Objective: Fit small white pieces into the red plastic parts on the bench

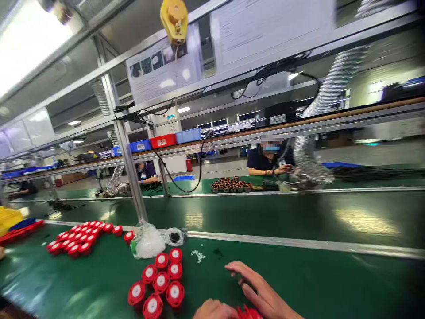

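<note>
At the bottom edge my left hand [214,309] is curled, its knuckles up, against a red round part [248,313] with a jagged rim. Much of that part and the left fingertips are cut off or hidden. My right hand [260,290] is just to the right, over the green bench, fingers stretched out and thumb apart, with nothing seen between them. To the left stands a cluster of several red round parts with white centres [161,282]. Small white pieces [198,255] lie scattered behind, near a clear plastic bag of white pieces [149,243].
More red parts [73,239] stand at the left, with yellow bins [9,219] beyond. A small bag with dark contents [175,237] lies by the metal strip. A metal post [128,168] rises there. Across the line, a masked person [270,161] works near dark coils [231,184].
</note>
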Available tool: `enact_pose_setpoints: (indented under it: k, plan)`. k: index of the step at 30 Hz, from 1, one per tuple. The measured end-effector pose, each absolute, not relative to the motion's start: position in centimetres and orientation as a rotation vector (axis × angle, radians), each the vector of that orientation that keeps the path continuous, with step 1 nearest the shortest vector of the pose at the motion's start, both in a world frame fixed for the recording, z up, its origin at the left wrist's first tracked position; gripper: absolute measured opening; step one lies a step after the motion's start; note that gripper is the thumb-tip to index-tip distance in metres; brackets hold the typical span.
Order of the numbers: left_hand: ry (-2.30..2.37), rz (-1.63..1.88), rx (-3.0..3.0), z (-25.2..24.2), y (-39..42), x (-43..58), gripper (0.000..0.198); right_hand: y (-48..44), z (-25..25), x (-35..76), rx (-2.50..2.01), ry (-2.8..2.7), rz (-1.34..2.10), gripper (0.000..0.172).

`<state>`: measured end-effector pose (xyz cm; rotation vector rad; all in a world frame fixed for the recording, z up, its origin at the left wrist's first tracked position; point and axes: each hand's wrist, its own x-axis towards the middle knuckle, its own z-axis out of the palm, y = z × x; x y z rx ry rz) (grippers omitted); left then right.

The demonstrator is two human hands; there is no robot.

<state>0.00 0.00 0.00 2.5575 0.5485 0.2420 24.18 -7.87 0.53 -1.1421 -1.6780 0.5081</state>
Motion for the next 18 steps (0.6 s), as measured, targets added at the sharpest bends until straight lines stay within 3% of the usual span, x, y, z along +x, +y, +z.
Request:
enact_pose_setpoints:
  k: [5, 6, 13, 18]
  plan:
    - [0.231, 0.445, 2.472, 6.6, -1.2, 4.6, 0.074, -8.4, 3.3, 28.4, -1.273, -1.504, 0.577, 0.066]
    - [0.183, 0.470, 2.427, 7.2, -1.0, 4.7, 0.075, -8.5, 3.6, 28.8, -1.298, -1.485, 0.564, 0.067]
    - [0.334, 0.744, 2.245, 4.9, 3.8, 1.8, 0.045, -8.9, 4.5, 25.9, -1.457, -1.555, 0.483, 0.054]
    - [0.652, 1.188, 2.116, 3.9, 7.4, 2.7, 0.051, -7.9, 3.6, 22.9, -1.355, -1.523, 0.559, 0.055]
